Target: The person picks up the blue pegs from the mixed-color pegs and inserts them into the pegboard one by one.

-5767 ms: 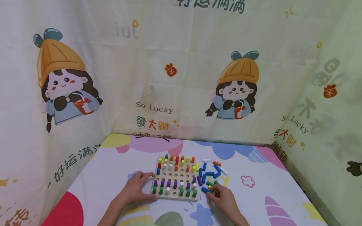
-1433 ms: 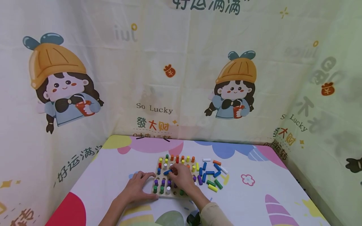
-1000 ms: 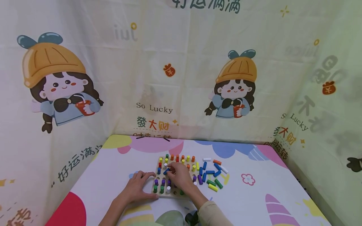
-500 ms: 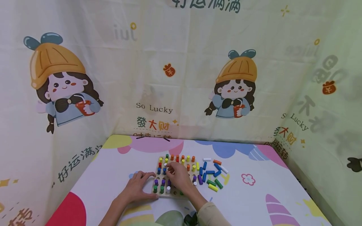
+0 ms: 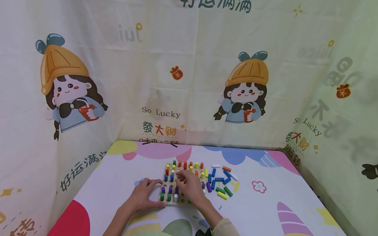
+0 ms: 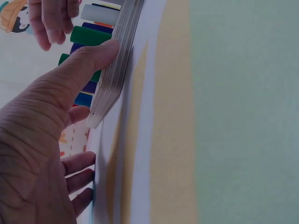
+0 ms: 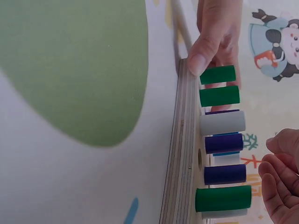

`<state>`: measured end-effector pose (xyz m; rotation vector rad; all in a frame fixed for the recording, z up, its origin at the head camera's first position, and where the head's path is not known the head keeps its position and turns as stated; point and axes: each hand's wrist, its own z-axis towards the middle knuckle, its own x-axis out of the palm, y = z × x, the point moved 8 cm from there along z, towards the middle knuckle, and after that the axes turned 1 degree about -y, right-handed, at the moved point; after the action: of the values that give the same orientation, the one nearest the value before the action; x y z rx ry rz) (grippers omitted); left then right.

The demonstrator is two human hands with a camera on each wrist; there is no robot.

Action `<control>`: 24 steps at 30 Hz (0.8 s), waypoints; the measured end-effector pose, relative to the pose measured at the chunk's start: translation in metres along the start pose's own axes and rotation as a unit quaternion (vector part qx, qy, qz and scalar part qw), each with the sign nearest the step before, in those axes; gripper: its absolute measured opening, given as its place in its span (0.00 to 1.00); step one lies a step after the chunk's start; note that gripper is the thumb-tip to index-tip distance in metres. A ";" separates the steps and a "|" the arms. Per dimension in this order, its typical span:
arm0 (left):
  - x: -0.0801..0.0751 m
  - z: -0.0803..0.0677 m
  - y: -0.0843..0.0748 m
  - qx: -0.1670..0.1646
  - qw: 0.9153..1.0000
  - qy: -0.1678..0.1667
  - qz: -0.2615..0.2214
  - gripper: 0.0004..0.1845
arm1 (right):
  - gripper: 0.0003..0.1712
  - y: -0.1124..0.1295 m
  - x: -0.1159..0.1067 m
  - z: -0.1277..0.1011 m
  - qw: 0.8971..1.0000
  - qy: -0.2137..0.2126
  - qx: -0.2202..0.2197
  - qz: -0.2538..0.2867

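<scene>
A wooden pegboard (image 5: 177, 205) with upright coloured pegs lies on the table. My left hand (image 5: 142, 196) grips its near left corner, thumb against the front edge and index finger at the left side. In the left wrist view the thumb presses the layered board edge (image 6: 117, 70). Over the middle of the board hovers my right hand (image 5: 191, 188), fingers loosely bent and holding nothing. Just left of its fingertips a blue peg (image 5: 172, 178) stands in a hole, beside another blue peg (image 5: 165, 178). The right hand hides part of the board's middle.
Right of the board lie loose pegs: several blue ones, a purple peg (image 5: 208, 187), green pegs, a yellow peg (image 5: 222, 195), white ones and an orange peg (image 5: 226, 169). Patterned curtains (image 5: 195, 98) stand behind and beside the table.
The right hand brought a blue peg from the loose pile to the board. The peg went from lying slanted to upright in a hole, and the fingers let go. The left hand stayed.
</scene>
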<state>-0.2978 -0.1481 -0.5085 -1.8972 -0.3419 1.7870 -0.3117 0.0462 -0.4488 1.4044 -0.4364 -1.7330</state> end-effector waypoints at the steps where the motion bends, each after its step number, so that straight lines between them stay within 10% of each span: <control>1: -0.001 0.000 0.000 0.002 1.000 0.000 -0.002 0.45 | 0.13 0.001 -0.002 -0.002 1.000 -0.003 -0.002 0.001; 24: 0.001 0.000 0.000 0.009 1.000 -0.008 0.001 0.46 | 0.12 -0.007 -0.033 -0.035 0.999 -0.042 0.009 0.007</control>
<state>-0.2977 -0.1475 -0.5093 -1.8723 -0.3295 1.8009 -0.2821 0.0839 -0.4439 1.3421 -0.5066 -1.7847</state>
